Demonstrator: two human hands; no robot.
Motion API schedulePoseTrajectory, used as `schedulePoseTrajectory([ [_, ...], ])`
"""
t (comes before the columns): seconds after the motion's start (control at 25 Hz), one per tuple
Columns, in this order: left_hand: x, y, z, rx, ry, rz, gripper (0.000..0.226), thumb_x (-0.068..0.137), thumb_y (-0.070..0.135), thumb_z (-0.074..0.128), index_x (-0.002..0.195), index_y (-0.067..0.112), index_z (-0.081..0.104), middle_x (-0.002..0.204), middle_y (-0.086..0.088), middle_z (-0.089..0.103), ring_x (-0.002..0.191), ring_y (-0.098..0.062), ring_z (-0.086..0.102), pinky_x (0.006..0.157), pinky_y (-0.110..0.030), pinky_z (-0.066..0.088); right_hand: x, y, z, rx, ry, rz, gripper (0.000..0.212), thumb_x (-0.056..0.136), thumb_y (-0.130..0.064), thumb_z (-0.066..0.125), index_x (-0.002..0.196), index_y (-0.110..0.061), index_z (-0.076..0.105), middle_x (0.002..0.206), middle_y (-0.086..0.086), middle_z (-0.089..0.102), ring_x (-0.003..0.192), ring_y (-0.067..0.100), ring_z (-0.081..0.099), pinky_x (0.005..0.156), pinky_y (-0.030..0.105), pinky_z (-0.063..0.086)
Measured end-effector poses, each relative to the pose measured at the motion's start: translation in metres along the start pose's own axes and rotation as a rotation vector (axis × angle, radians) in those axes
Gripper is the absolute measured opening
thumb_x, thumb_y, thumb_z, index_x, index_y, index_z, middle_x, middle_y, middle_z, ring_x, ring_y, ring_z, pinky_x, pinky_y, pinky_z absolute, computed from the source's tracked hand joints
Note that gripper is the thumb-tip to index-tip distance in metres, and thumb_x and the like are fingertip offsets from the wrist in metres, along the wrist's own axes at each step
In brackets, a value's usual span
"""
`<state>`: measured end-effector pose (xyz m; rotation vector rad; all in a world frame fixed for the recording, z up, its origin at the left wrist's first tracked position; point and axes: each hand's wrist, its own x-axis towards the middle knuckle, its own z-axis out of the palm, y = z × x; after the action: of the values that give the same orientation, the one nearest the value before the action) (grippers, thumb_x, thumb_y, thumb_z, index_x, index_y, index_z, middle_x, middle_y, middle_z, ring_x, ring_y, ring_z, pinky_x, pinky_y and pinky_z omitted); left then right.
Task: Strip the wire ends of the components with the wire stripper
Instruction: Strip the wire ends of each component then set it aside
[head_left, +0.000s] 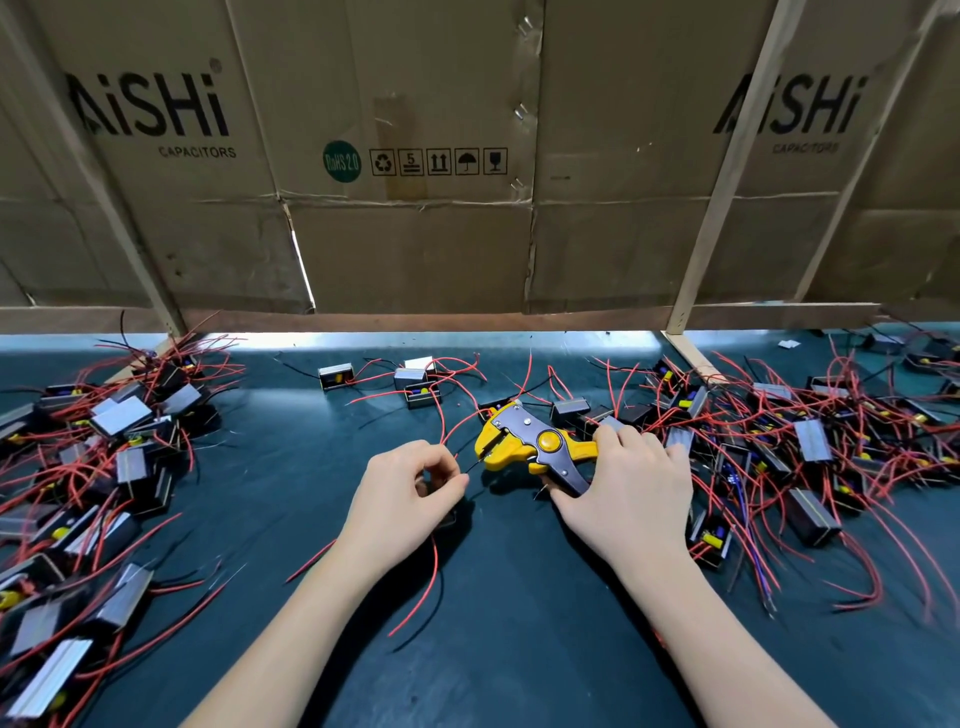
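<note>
Yellow stripper (524, 447) at mid-desk, handles gripped in right hand (623, 488), jaws pointing left. Thin black wire (475, 464) running from jaws to left hand (410, 493), pinched between thumb and forefinger; whether its end sits inside the jaws, hard to tell. Component (449, 517) under left hand mostly hidden by fingers. Red wire (434, 566) trailing below. Heaps of components left (93, 467) and right (810, 441), partly cut off at frame edges. Dark desk (519, 623); cardboard (415, 156) behind

Cardboard wall (415, 249) reads "AiSHi CAPACITORS" twice, plus "RoHS 2.0" and "5".
</note>
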<state>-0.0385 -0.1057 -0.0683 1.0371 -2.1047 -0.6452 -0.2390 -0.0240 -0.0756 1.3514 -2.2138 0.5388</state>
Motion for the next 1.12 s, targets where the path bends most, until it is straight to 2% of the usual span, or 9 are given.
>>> schedulePoseTrajectory([
  [0.32,0.0,0.0,0.001,0.009,-0.006,-0.018,0.02,0.082,0.019,0.074,0.066,0.023,0.062,0.066,0.01,0.057,0.057,-0.008,0.046,0.058,-0.019,0.038,0.001,-0.004,-0.004,-0.007,-0.062,-0.042,0.053,0.061,-0.061,0.078,0.074,-0.012,0.06,0.071,0.005,0.065,0.07,0.028,0.063,0.068,0.035,0.033],
  [0.44,0.0,0.001,0.001,0.01,-0.006,-0.006,0.019,0.082,0.019,0.073,0.067,0.021,0.062,0.066,0.009,0.057,0.058,-0.008,0.045,0.059,-0.02,0.038,0.002,-0.002,-0.005,-0.003,-0.113,-0.043,0.05,0.07,-0.066,0.068,0.07,-0.019,0.05,0.074,0.002,0.065,0.075,0.027,0.064,0.068,0.034,0.03],
  [0.56,-0.001,0.0,0.001,0.01,-0.008,0.011,0.019,0.082,0.018,0.073,0.067,0.02,0.062,0.066,0.009,0.057,0.058,-0.008,0.045,0.059,-0.022,0.039,0.005,-0.003,-0.006,-0.052,-0.151,0.019,0.051,0.074,-0.074,0.058,0.071,-0.023,0.05,0.075,-0.002,0.065,0.076,0.025,0.065,0.059,0.03,0.028],
  [0.64,-0.001,-0.001,0.0,0.011,-0.011,0.023,0.019,0.082,0.017,0.073,0.067,0.021,0.062,0.065,0.009,0.056,0.059,-0.008,0.046,0.059,-0.021,0.038,0.004,-0.005,-0.008,-0.047,-0.137,-0.001,0.05,0.069,-0.069,0.068,0.069,-0.021,0.057,0.07,0.0,0.064,0.069,0.026,0.065,0.056,0.028,0.028],
  [0.72,0.0,-0.002,0.0,0.004,-0.013,0.036,0.021,0.082,0.018,0.073,0.067,0.024,0.06,0.066,0.01,0.055,0.061,-0.007,0.047,0.06,-0.019,0.037,0.001,-0.003,-0.008,0.009,-0.071,-0.033,0.05,0.06,-0.06,0.08,0.077,-0.015,0.066,0.075,0.004,0.065,0.072,0.029,0.063,0.063,0.033,0.036],
  [0.84,0.001,-0.004,-0.002,0.05,-0.027,0.038,0.022,0.083,0.022,0.072,0.068,0.028,0.058,0.067,0.011,0.056,0.063,-0.007,0.048,0.063,-0.024,0.042,0.001,0.003,-0.01,0.106,-0.022,0.049,0.056,0.063,-0.064,0.075,0.093,-0.017,0.067,0.085,0.003,0.064,0.085,0.03,0.061,0.075,0.038,0.037],
  [1.0,0.001,-0.001,-0.005,0.155,0.011,0.061,0.014,0.089,0.022,0.067,0.076,0.022,0.061,0.069,0.011,0.061,0.068,-0.009,0.056,0.068,-0.032,0.049,0.009,0.007,-0.026,0.379,0.044,0.231,0.048,0.066,-0.068,0.068,0.089,-0.025,0.063,0.085,-0.004,0.063,0.089,0.027,0.062,0.08,0.041,0.044],
  [1.08,-0.002,0.009,-0.001,-0.111,-0.049,0.135,0.004,0.093,0.015,0.063,0.092,0.018,0.065,0.08,0.01,0.068,0.074,-0.004,0.063,0.073,-0.03,0.05,0.012,0.01,-0.032,0.467,0.107,0.262,0.044,0.067,-0.062,0.072,0.09,-0.025,0.064,0.085,-0.004,0.064,0.091,0.029,0.063,0.082,0.045,0.047],
  [1.12,-0.005,0.019,0.001,-0.295,-0.151,0.136,0.017,0.095,0.012,0.06,0.109,0.02,0.064,0.096,0.01,0.071,0.086,-0.004,0.068,0.081,-0.029,0.052,0.012,0.012,-0.036,0.507,0.133,0.282,0.042,0.068,-0.059,0.074,0.09,-0.025,0.064,0.085,-0.004,0.064,0.091,0.029,0.063,0.083,0.047,0.048],
])
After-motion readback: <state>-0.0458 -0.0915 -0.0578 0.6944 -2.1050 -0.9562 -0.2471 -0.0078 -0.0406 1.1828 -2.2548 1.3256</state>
